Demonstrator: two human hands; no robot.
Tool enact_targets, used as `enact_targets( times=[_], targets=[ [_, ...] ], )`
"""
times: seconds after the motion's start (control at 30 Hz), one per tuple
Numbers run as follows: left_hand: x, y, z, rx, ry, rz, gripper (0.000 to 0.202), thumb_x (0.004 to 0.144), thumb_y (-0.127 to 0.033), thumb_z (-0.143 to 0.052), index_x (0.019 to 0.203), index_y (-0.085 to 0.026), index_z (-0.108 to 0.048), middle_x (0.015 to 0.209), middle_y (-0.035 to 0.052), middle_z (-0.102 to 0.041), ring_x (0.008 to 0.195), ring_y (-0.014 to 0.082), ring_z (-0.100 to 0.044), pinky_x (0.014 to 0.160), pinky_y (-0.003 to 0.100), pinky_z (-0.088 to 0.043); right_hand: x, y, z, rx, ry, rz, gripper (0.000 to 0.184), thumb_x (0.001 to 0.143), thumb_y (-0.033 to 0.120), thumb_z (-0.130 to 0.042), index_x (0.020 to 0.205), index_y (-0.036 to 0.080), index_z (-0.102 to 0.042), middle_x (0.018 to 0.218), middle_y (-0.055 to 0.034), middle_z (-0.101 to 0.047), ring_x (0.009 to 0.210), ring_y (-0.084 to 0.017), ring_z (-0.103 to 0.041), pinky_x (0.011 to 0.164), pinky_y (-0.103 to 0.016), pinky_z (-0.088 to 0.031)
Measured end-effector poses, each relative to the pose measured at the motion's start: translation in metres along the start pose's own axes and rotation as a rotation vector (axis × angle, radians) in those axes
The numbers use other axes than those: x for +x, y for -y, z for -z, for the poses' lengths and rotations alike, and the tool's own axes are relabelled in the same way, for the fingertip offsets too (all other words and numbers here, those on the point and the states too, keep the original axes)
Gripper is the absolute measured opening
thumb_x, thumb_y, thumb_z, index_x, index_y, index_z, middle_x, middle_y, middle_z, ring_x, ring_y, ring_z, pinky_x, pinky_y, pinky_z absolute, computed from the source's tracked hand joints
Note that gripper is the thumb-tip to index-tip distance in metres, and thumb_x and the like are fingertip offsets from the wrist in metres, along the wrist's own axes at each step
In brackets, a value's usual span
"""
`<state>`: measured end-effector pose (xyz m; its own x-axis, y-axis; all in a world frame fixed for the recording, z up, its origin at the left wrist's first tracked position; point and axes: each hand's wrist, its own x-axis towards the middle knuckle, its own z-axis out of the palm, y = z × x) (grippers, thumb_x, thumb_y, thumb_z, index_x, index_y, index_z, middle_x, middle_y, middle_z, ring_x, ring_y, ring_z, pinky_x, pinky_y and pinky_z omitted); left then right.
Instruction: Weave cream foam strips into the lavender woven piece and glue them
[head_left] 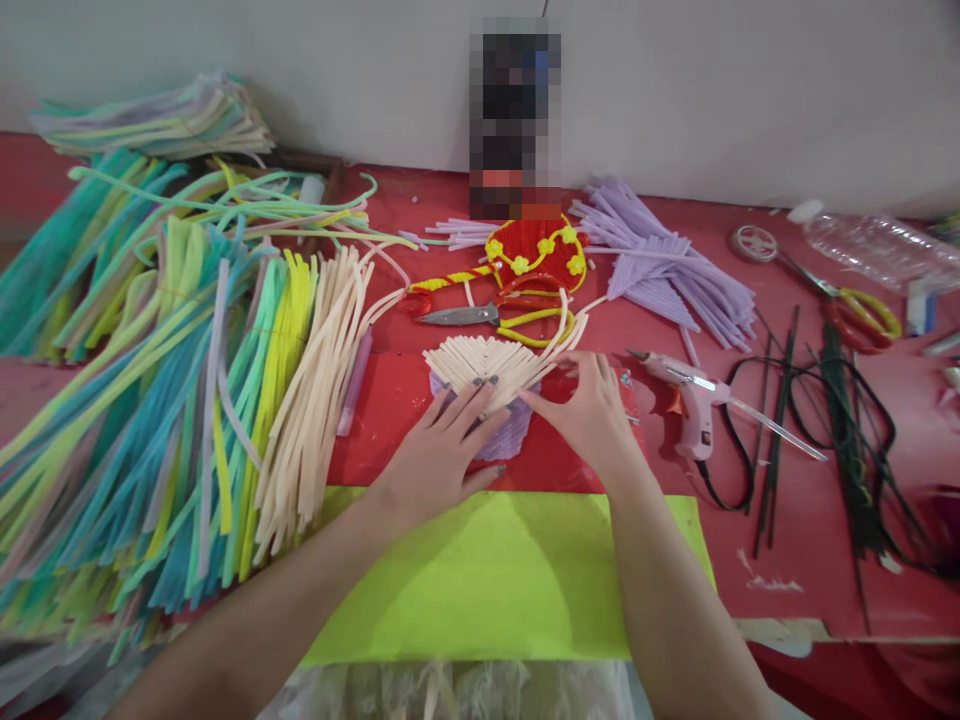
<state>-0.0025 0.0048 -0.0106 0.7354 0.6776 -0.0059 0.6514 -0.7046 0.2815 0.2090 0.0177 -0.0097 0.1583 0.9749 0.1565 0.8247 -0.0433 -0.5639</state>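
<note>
A fan-shaped piece of cream pipe cleaners [480, 362] lies on top of a lilac pipe-cleaner piece [501, 440]. My left hand [442, 445] rests flat on the cream piece, its fingers stretched out and holding nothing. At the right edge, my right hand [592, 405] has thumb and fingers around the cream strips, whose loose ends stick up toward the back right. Just behind lie scissors [480, 316] with red and yellow handles. A finished-looking red pipe-cleaner piece [536, 258] with yellow flowers lies beyond them.
Bundles of coloured pipe cleaners [172, 400] cover the left. Lilac pipe cleaners [667, 260] lie at the back. On the right are a pink glue gun [694, 395], dark green stems [844, 450], more scissors [844, 300], and a plastic bottle [877, 245]. A yellow-green sheet [480, 570] lies in front.
</note>
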Motion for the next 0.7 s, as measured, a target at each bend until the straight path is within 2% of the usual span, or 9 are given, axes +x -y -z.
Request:
enact_targets(
  times=[0.2, 0.4, 0.7],
  targets=[
    [0.0005, 0.0001, 0.0023, -0.016, 0.010, -0.016, 0.053, 0.095, -0.047, -0.043, 0.142, -0.023, -0.039, 0.156, 0.0120, -0.024, 0.145, 0.0290, -0.019, 0.115, 0.050, -0.022, -0.0002, 0.0010, 0.0008, -0.005, 0.003, -0.008, 0.042, 0.071, 0.043, -0.073, 0.099, 0.023, -0.049, 0.100, -0.0078, -0.055, 0.095, -0.026, -0.054, 0.087, -0.046, -0.046],
    [-0.0007, 0.0016, 0.0033, -0.051, 0.007, -0.013, 0.062, 0.092, -0.045, -0.047, 0.143, -0.012, -0.032, 0.155, 0.0154, -0.025, 0.145, 0.0277, -0.016, 0.117, 0.049, -0.019, -0.0002, 0.0005, 0.0008, 0.000, 0.012, -0.011, 0.041, 0.072, 0.046, -0.070, 0.100, 0.024, -0.049, 0.102, -0.0082, -0.055, 0.097, -0.028, -0.054, 0.087, -0.048, -0.046],
    [-0.0004, 0.0026, 0.0084, -0.122, 0.021, 0.001, 0.056, 0.090, -0.040, -0.051, 0.135, -0.009, -0.037, 0.155, 0.0172, -0.026, 0.146, 0.0249, -0.014, 0.118, 0.046, -0.018, -0.0007, -0.0002, 0.0004, 0.014, 0.014, -0.007, 0.041, 0.072, 0.046, -0.070, 0.099, 0.023, -0.050, 0.101, -0.0084, -0.055, 0.098, -0.027, -0.054, 0.088, -0.047, -0.046]
  ],
)
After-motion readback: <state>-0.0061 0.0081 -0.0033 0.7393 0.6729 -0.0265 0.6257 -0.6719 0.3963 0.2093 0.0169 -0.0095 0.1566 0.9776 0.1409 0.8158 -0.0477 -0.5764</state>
